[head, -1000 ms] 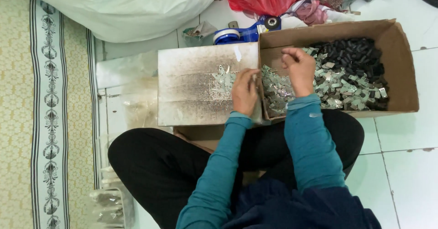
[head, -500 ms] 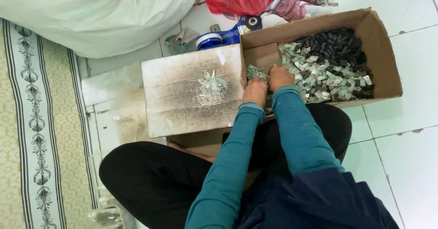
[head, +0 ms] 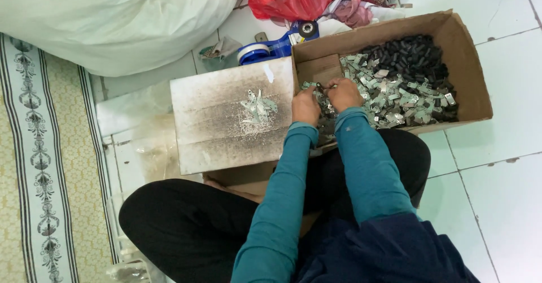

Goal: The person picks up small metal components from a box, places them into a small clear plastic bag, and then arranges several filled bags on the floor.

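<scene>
- Both hands have come together since a second ago: left hand [head: 306, 106] and right hand [head: 342, 93] at the cardboard box's [head: 468, 63] 9 o'clock edge.
- Fingers of both curl over small metal clips [head: 395, 99]; exact hold cannot be told.
- Small clip pile [head: 258, 106] on the grey board [head: 214, 130] unchanged.

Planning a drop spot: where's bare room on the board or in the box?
Free: grey scuffed board left of the small metal-clip pile. Crowded: brown cardboard box, full of silver clips and black parts, both hands at its left end.
</scene>
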